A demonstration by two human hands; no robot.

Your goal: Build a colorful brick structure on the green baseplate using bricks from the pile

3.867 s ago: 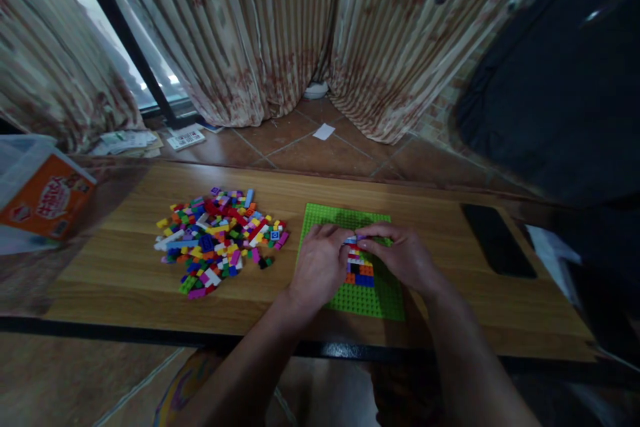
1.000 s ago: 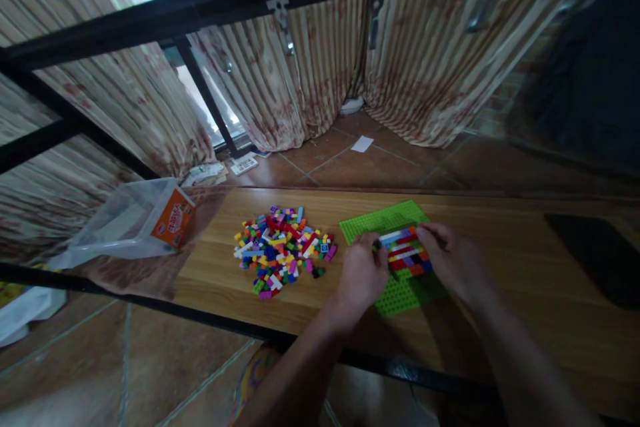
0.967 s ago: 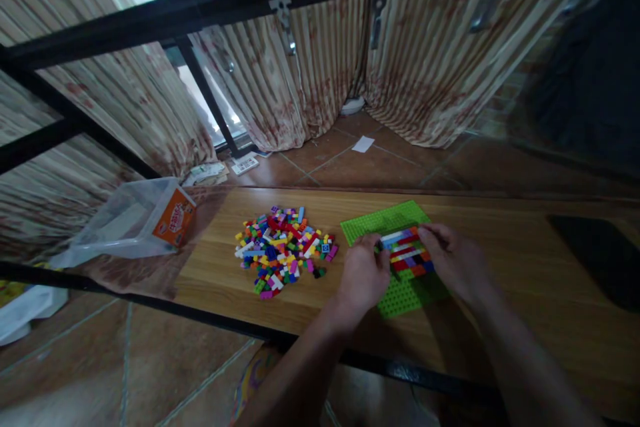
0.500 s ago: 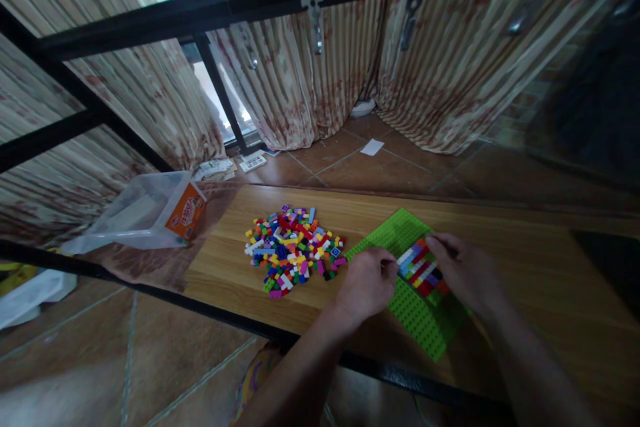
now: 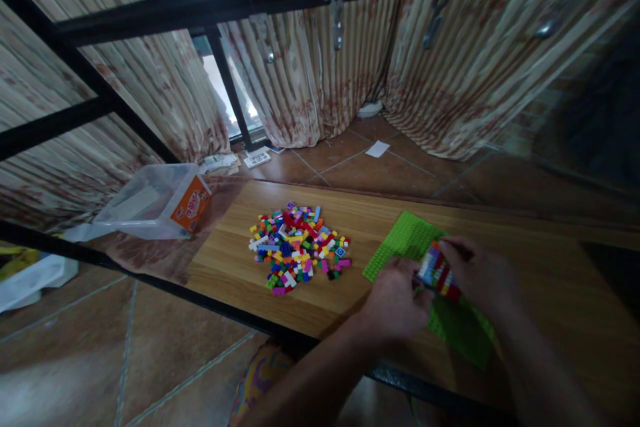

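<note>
A green studded baseplate lies on the wooden table. Over its middle is a block of joined toy bricks in red, white, blue and orange rows. My left hand is closed at the block's left edge, its fingertips bent and partly hidden. My right hand grips the right side, with thumb and fingers around the upper corner. The block looks tilted; whether its underside touches the baseplate I cannot tell.
A heap of loose coloured bricks lies left of the baseplate. Farther left stands a clear plastic bin with an orange label. The wooden tabletop has a dark front edge. A dark flat area shows at the right.
Both hands and the brick block have shifted right and the block has tilted. The baseplate has also shifted right in view. The camera has moved slightly; the loose heap looks the same.
</note>
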